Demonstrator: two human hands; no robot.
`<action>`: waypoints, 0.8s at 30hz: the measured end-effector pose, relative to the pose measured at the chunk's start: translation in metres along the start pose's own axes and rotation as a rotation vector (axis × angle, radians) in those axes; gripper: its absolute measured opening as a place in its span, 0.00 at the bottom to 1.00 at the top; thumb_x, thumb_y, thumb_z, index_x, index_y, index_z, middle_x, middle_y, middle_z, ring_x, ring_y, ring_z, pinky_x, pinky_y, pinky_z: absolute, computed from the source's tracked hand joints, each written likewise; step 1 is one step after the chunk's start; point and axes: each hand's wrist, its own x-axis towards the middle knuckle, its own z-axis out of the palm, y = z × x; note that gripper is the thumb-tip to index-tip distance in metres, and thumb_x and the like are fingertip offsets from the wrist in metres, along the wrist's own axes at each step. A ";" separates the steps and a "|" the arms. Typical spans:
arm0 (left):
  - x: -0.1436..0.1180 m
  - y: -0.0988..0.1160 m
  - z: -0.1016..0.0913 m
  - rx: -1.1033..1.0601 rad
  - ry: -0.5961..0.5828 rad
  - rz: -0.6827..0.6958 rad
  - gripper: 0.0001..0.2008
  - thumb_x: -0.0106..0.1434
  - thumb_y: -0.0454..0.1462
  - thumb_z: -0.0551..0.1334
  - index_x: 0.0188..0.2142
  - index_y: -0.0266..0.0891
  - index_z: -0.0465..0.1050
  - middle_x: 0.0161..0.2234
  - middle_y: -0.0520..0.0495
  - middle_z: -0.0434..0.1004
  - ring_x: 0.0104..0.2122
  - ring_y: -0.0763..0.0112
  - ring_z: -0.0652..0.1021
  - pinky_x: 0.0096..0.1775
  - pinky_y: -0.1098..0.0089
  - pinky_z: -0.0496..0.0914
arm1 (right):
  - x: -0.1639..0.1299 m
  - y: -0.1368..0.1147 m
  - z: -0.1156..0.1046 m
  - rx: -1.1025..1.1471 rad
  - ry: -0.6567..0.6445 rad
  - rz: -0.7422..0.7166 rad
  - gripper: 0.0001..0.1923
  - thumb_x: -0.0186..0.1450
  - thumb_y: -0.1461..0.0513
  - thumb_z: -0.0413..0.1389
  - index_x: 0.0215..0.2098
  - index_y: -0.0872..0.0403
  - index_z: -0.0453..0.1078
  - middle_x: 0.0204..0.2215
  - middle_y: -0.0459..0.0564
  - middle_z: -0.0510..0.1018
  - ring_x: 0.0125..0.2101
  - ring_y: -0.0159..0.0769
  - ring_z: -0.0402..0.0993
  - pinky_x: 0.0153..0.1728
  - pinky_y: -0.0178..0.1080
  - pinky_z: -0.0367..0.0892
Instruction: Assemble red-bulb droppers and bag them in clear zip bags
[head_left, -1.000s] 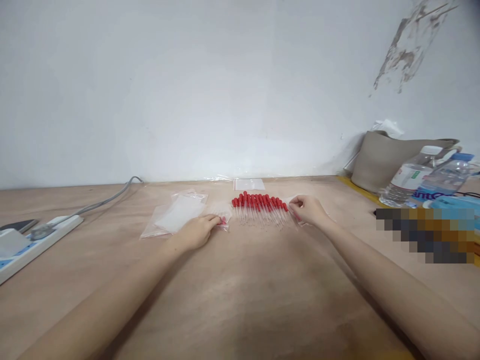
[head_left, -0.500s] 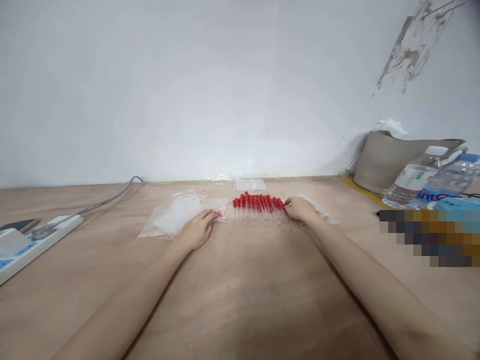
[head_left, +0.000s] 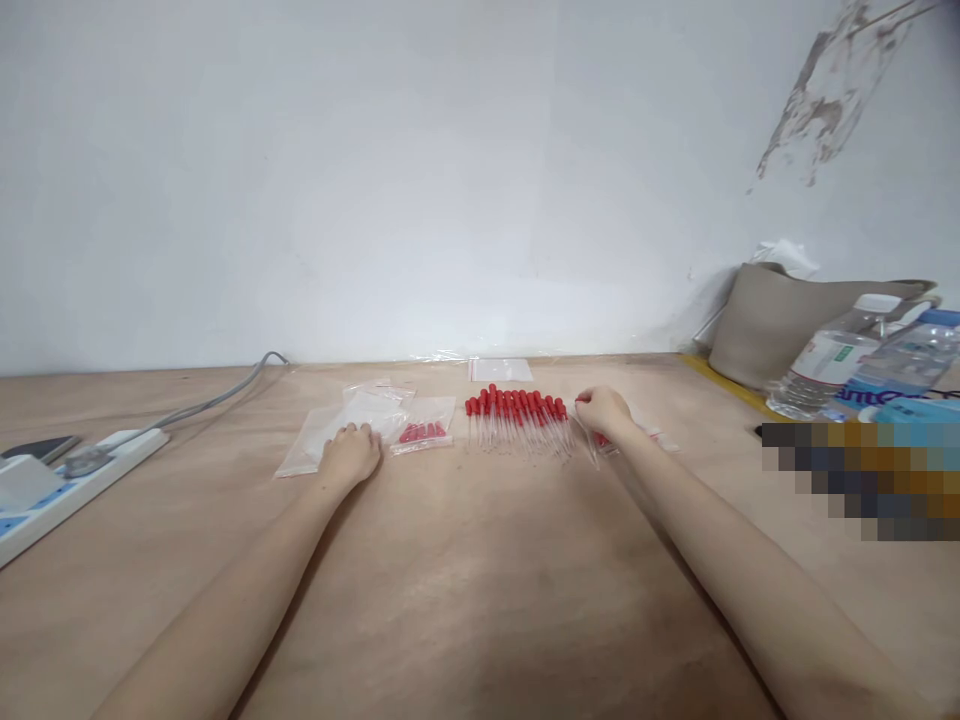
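Observation:
My left hand [head_left: 351, 453] lies on flat clear plastic bags [head_left: 300, 445], its fingers slightly bent and apart; the fingertips are partly hidden. To its right is a small clear bag [head_left: 422, 432] with several red pieces inside. A row of droppers [head_left: 517, 408], thin clear stems with red bulbs, lies side by side between my hands. At the row's right end, my right hand [head_left: 606, 412] pinches a dropper [head_left: 592, 447] by its bulb, the stem slanting down below the fingers. Another clear bag [head_left: 654, 437] with red in it lies partly hidden behind that hand.
A flat clear bag [head_left: 501, 370] lies near the wall. At left are a power strip [head_left: 112, 455] with a grey cable [head_left: 217, 403] and a dark phone [head_left: 41, 450]. Water bottles [head_left: 832, 360] and a beige container [head_left: 780, 325] stand at right, near a pixelated patch.
My left hand has moved left from the small bag onto the flat bags, uncovering the red pieces. My right hand has drawn a dropper slightly away from the row's right end.

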 end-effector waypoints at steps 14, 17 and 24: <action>-0.057 0.075 -0.062 -0.375 0.032 0.943 0.15 0.63 0.33 0.49 0.41 0.47 0.72 0.44 0.47 0.67 0.45 0.65 0.66 0.49 0.63 0.60 | -0.043 0.010 -0.031 1.010 0.018 0.066 0.05 0.54 0.65 0.53 0.30 0.56 0.63 0.20 0.44 0.70 0.16 0.24 0.63 0.13 0.26 0.59; -0.076 0.089 -0.061 -0.439 -0.174 1.122 0.16 0.58 0.28 0.52 0.34 0.48 0.75 0.40 0.49 0.69 0.41 0.67 0.68 0.46 0.65 0.61 | -0.061 0.027 -0.019 1.167 -0.097 0.173 0.03 0.54 0.67 0.54 0.26 0.56 0.62 0.18 0.44 0.69 0.14 0.22 0.62 0.13 0.25 0.59; -0.070 0.063 -0.055 -0.615 -0.257 0.990 0.22 0.49 0.24 0.49 0.34 0.44 0.75 0.47 0.51 0.68 0.46 0.65 0.69 0.46 0.64 0.63 | -0.087 0.025 0.005 1.355 -0.107 0.232 0.05 0.55 0.68 0.54 0.27 0.55 0.61 0.16 0.43 0.69 0.15 0.24 0.65 0.17 0.27 0.64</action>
